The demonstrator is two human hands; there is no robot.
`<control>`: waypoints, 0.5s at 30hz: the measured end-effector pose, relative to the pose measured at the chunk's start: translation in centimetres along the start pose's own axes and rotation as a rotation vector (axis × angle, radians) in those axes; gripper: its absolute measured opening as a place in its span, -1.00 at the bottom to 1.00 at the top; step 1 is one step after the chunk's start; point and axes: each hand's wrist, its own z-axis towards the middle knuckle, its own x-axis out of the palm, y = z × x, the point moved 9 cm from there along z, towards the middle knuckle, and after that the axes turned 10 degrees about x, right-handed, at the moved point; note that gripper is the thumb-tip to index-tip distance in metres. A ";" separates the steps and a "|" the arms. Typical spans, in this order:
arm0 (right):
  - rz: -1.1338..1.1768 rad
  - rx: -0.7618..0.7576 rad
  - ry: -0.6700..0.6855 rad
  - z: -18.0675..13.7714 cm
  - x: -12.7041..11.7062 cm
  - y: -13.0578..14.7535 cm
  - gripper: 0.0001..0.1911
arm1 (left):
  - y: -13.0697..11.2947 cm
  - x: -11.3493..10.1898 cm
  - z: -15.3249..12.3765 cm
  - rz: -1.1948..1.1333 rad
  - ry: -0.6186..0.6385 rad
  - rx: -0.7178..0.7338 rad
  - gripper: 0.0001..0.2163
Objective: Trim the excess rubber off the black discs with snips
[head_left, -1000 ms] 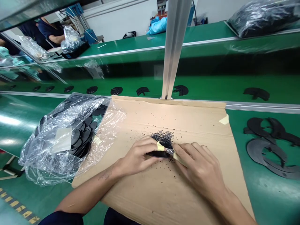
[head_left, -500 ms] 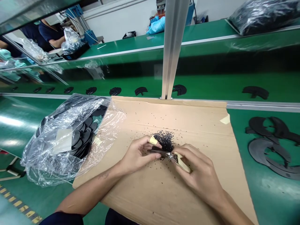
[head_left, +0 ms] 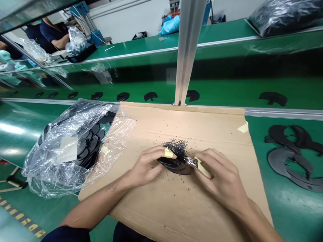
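Observation:
My left hand (head_left: 147, 166) grips a thin black curved plastic part (head_left: 179, 168) by its left end, tape wrapped on one finger. Closed in my right hand (head_left: 223, 174) are small metal cutting pliers (head_left: 192, 162) with a pale yellowish grip. Their jaws lie at the upper right side of the part; whether they bite on it I cannot tell. Just behind both hands is a heap of tiny black plastic bits (head_left: 175, 146), some scattered across the cardboard sheet (head_left: 196, 211).
Left of the cardboard, a clear plastic bag (head_left: 50, 168) holds many black discs (head_left: 88, 148). Curved black parts (head_left: 290, 168) lie at right. More parts (head_left: 150, 96) line the green belt behind a metal post (head_left: 188, 57). A person (head_left: 54, 35) is at the far left.
The black part has turned in my left hand, so its broad face now shows, tilted toward me. My right hand and the pliers have shifted slightly right.

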 end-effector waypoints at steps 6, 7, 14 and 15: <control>-0.095 -0.083 0.063 -0.5 1.2 0.6 -0.78 | 0.0 0.3 -0.1 -0.077 0.006 -0.045 -0.78; -0.107 -0.092 0.060 -0.5 1.3 0.7 -0.78 | 0.0 0.3 -0.1 -0.081 0.002 -0.044 -0.80; -0.141 -0.133 0.040 -0.8 1.1 0.9 -0.77 | 0.3 0.4 -0.3 -0.136 -0.023 -0.066 -0.82; -0.152 -0.142 0.034 -0.8 1.0 1.0 -0.78 | 0.3 0.4 -0.4 -0.147 -0.029 -0.063 -0.81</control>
